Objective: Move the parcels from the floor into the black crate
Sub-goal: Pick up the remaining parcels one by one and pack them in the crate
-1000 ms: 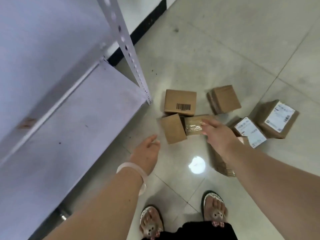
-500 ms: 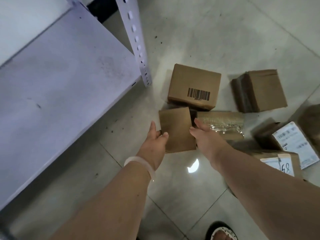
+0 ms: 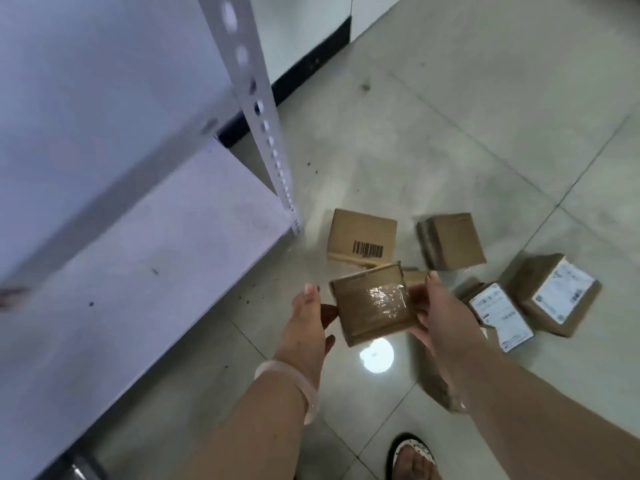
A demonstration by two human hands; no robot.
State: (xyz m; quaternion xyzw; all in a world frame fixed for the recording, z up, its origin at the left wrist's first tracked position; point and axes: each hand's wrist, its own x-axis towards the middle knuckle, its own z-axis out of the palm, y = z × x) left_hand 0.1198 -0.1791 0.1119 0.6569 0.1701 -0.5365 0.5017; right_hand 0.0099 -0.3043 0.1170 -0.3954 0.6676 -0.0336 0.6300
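A small taped cardboard parcel (image 3: 372, 304) is lifted off the floor, pressed between my left hand (image 3: 310, 315) on its left side and my right hand (image 3: 434, 311) on its right side. Behind it on the floor lie a brown parcel with a barcode (image 3: 362, 239) and a plain brown parcel (image 3: 452, 240). Two parcels with white labels (image 3: 498, 311) (image 3: 554, 294) lie to the right. Another brown parcel (image 3: 438, 386) is partly hidden under my right forearm. The black crate is not in view.
A white metal shelf unit (image 3: 138, 258) fills the left side, its perforated upright post (image 3: 263, 116) reaching the floor close to the barcode parcel. My sandalled foot (image 3: 414, 459) stands at the bottom. Grey tiled floor (image 3: 467, 116) stretches beyond the parcels to a wall with black skirting.
Both hands closed in on the small parcel at the front of the pile and raised it off the floor. The camera view rose and pulled back.
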